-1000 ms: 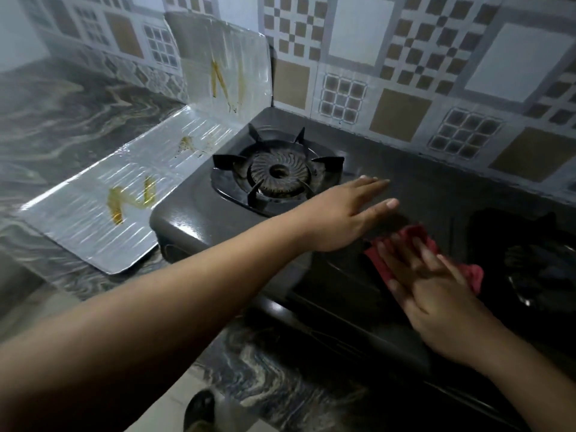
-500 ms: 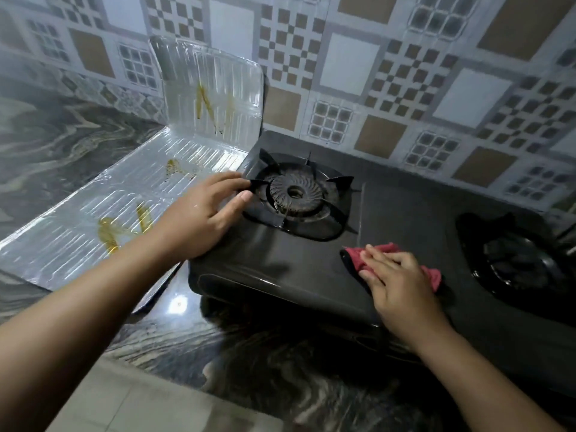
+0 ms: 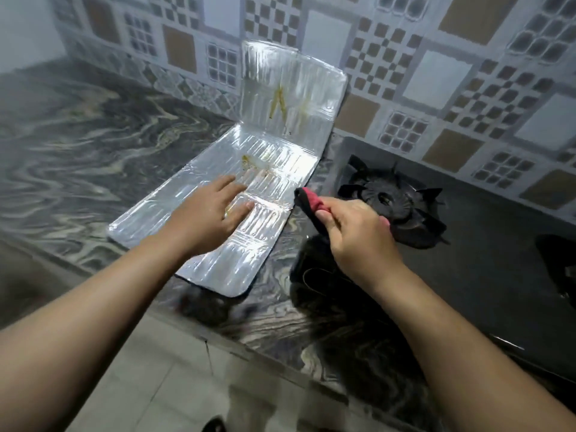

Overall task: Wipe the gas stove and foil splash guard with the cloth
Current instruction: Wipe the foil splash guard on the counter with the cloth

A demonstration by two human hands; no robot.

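The foil splash guard [image 3: 249,194] lies partly flat on the marbled surface [image 3: 78,145] to the left of the gas stove [image 3: 467,260], with its far panel propped upright against the tiled wall [image 3: 420,73]; yellowish grease streaks show on the upright panel and on the flat part near the fold. The left hand [image 3: 205,216] rests palm down on the flat foil with its fingers [image 3: 224,185] spread, most likely to pin the light sheet so it will not slide or buckle once it is rubbed. The right hand [image 3: 358,235] hangs over the gap between foil and stove, closed in a loose fist, its fingers [image 3: 324,213] pinching the red cloth [image 3: 311,202]. The cloth is bunched inside that grip, with a short end sticking out past the fingertips toward the foil, close to the foil's right edge but not touching it. Held this way, the cloth seems ready to go onto the stained foil beside the bracing hand. The burner [image 3: 389,201] sits just behind the right hand, untouched by either hand.
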